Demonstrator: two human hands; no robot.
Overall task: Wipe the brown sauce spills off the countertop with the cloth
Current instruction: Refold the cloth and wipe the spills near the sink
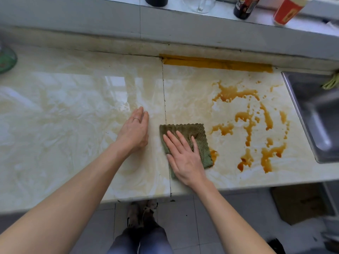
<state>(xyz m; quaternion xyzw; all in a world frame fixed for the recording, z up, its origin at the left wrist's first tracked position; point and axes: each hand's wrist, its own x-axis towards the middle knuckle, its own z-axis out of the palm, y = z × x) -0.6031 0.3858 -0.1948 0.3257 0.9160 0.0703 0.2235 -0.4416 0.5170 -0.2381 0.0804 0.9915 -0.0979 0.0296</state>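
Observation:
A folded green cloth lies flat on the pale marble countertop, just right of the tile seam. My right hand presses down on the cloth's near half with fingers spread. Brown sauce spills streak the counter to the cloth's right, from a blotch near the back to puddles close to the front edge. One small patch touches the cloth's right edge. My left hand rests flat on the bare counter left of the seam, holding nothing, a ring on one finger.
A steel sink drops off at the right. Yellow-brown tape runs along the back joint. On the ledge behind stand a dark bottle, a red container and a glass. A green object sits at far left.

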